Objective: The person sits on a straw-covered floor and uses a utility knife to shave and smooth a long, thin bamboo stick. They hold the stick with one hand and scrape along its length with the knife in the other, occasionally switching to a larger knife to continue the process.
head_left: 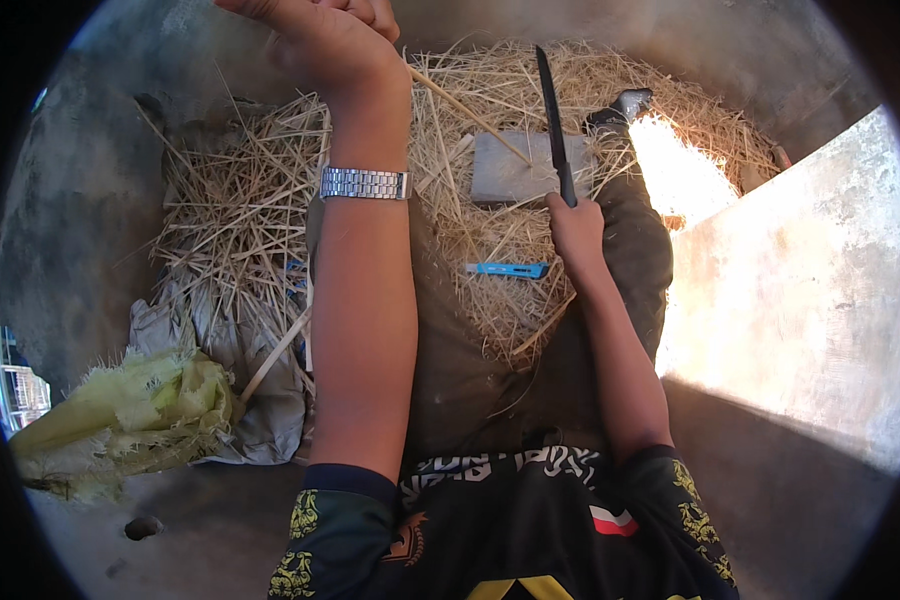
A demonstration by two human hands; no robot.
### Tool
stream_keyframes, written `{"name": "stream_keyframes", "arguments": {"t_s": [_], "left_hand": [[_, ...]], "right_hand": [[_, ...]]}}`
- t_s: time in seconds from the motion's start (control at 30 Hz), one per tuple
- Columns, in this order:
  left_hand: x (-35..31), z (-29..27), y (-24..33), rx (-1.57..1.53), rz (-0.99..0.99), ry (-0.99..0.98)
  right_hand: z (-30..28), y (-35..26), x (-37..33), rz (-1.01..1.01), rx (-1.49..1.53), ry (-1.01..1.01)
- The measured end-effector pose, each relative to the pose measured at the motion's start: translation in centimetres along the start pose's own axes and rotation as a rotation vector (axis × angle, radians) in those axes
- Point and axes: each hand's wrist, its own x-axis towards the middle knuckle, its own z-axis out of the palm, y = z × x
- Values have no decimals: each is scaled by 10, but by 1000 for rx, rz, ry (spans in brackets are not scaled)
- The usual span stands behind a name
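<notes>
At the upper left, my left hand (335,35) is raised with its fingers curled, partly cut off by the picture's edge. A thin straw-coloured stick (465,110) runs from that hand down to a grey block (500,182); the grip itself is mostly hidden. My right hand (576,228) is wrapped round the handle of a long, narrow black-bladed knife (550,105), its blade pointing away from me beside the block. Nearer to me, a blue utility knife (510,270) lies on the straw between my legs.
Loose straw and thin strips (240,200) cover the ground ahead and to the left. A frayed yellow-green sack (140,405) lies at the lower left beside crumpled grey cloth (275,415). Concrete walls (810,290) rise around me. My foot (630,103) rests at the far right.
</notes>
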Motion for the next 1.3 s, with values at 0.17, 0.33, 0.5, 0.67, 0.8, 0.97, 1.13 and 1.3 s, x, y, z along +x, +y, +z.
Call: {"name": "stream_keyframes", "arguments": {"t_s": [0.17,0.33,0.5,0.67,0.8,0.97,1.13,1.3], "left_hand": [[9,-8,8,-37,-54,-48],[18,-7,22,-474,-530,-84],[28,-16,-2,76,-89,134],[39,-42,-2,52,-74,65],[34,-24,-9,-20,-114,14],[27,-20,-14,-5,-103,115],[19,-19,-2,32,8,135],[14,-12,-8,77,11,147]], "right_hand": [[-24,-67,-23,-228,791,104],[51,83,3,171,77,-55],[4,-2,7,-95,-106,139],[-4,-55,-1,-365,710,149],[48,101,20,103,16,28],[3,37,35,55,-92,45],[0,-34,-9,-292,711,172],[25,77,11,488,55,-279]]}}
